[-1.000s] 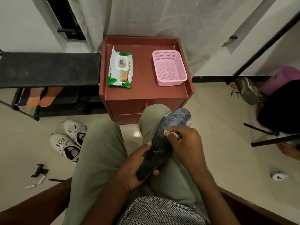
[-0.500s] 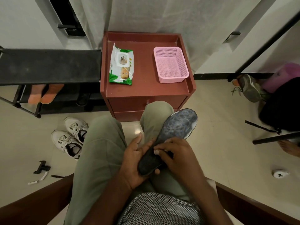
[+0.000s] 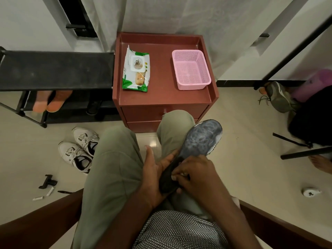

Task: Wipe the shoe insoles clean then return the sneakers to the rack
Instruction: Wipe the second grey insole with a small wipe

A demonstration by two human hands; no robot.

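Note:
A dark insole (image 3: 201,139) with a worn grey toe lies slanted over my right thigh, toe pointing up and to the right. My left hand (image 3: 154,169) grips its heel end from the left and beneath, thumb sticking up. My right hand (image 3: 195,175) presses on the heel part, fingers curled on a white wipe (image 3: 181,174) that barely shows. The two white sneakers (image 3: 79,150) stand on the floor to the left of my knee. The black shoe rack (image 3: 53,69) is at the far left.
A red nightstand (image 3: 161,97) ahead carries a pack of wet wipes (image 3: 136,69) and a pink basket (image 3: 190,71). Orange slippers (image 3: 52,101) sit on the rack's lower shelf. Small black and white bits (image 3: 47,181) lie on the left floor. A grey shoe (image 3: 277,97), a black bag and tripod legs (image 3: 305,153) fill the right.
My right hand has slid with the wipe from the middle of the insole down to its heel end. My left hand keeps hold of the heel.

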